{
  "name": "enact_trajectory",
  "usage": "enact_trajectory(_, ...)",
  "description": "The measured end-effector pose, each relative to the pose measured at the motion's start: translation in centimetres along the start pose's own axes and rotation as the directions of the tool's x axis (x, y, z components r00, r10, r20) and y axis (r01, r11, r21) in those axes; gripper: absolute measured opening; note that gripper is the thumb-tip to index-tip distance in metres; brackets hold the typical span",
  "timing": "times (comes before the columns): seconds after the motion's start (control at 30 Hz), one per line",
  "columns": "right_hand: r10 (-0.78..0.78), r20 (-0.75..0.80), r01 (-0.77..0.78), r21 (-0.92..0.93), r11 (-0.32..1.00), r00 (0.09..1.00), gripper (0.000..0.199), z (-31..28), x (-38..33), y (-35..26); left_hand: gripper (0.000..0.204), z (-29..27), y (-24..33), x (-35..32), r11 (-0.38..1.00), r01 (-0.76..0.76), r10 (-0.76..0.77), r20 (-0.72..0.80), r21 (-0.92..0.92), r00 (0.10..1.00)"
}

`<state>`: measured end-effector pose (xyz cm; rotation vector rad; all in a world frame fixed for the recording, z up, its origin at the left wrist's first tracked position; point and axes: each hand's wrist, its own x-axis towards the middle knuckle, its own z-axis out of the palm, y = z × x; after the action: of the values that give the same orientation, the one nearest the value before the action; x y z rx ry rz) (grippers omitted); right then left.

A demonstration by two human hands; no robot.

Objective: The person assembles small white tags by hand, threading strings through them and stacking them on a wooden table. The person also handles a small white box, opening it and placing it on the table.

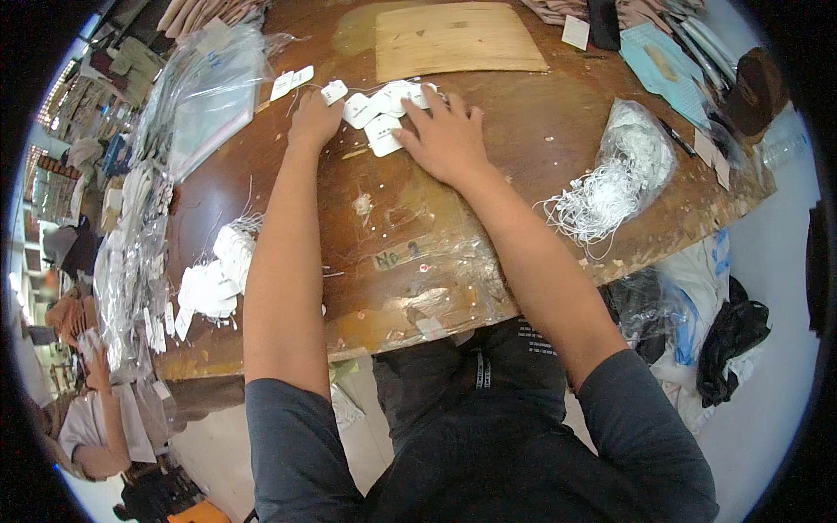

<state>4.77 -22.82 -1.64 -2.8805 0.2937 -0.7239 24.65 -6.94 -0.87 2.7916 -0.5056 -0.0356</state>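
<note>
Near the far side of the wooden table, my right hand [446,138] has its fingers spread, with fingertips resting on a loose group of white hang tags [382,134]. My left hand [315,122] is just left of that group, fingers bent and drawn together at a small white tag [334,91]; its fingertips are partly hidden. Two more white tags [292,83] lie just beyond the left hand. Thin strings run among the tags.
A plastic bag of white strung tags [632,161] lies at right, and more tags [218,275] sit left of my left forearm. Clear plastic bags [214,113] are stacked at far left. A flat tan board [458,39] lies beyond my hands. Another person [96,418] is at left.
</note>
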Motion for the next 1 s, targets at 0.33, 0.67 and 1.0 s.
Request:
enact_trajectory(0.33, 0.073, 0.031, -0.076, 0.118, 0.990, 0.997, 0.045, -1.1, 0.2, 0.2, 0.072, -1.2, 1.7, -1.6, 0.989, 0.110, -0.104, -0.067, 0.097, 0.992)
enact_trajectory(0.67, 0.097, -0.034, -0.092, 0.113, 0.989, 0.995, 0.042, -0.6, 0.2, 0.8, 0.071, -0.3, 3.9, -3.9, 0.989, -0.039, 0.041, -0.009, 0.143, 0.999)
enact_trajectory(1.0, 0.236, 0.172, -0.238, -0.009, 0.971, 0.956, 0.052, -3.6, -0.2, 2.0, 0.046, 0.8, 6.1, -9.6, 0.960, -0.260, 0.268, -0.077, 0.104, 0.960)
